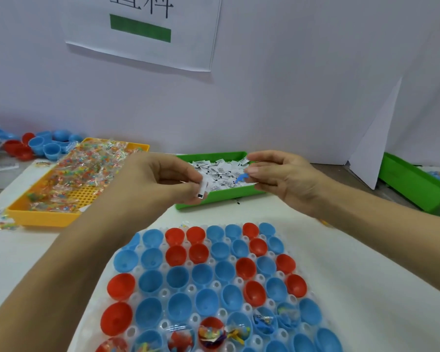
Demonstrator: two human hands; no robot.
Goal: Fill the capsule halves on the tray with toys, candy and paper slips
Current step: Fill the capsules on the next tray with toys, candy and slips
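Both hands are up over the green tray of paper slips (221,174), which sits on the white table (366,275) just past the big capsule tray. The left hand (163,176) has its fingers curled in, and it pinches a small white paper slip (203,190) with a black square at its bottom end. The right hand (282,176) is close beside it, with the fingers bent and the thumb and first finger drawn near each other. A little blue toy piece (240,178) shows right at those fingertips, but I cannot tell if the right hand is holding it or if it just lies on the slips. The clear capsule tray (216,285) lies near the person, and it is packed with rows of blue and red capsule halves (178,278), all with the open side up. Most of the halves look bare inside. A few in the nearest rows hold bright toys and candy in shiny wrap, like the filled red half (211,332). To the left is a yellow tray (41,217) with a heap of wrapped candy (87,168) in many colours. Behind it, by the wall, is a loose pile of spare blue and red capsule halves (36,147). Far to the right is another green tray (414,186). A paper sign (148,29) with a green bar hangs on the wall.
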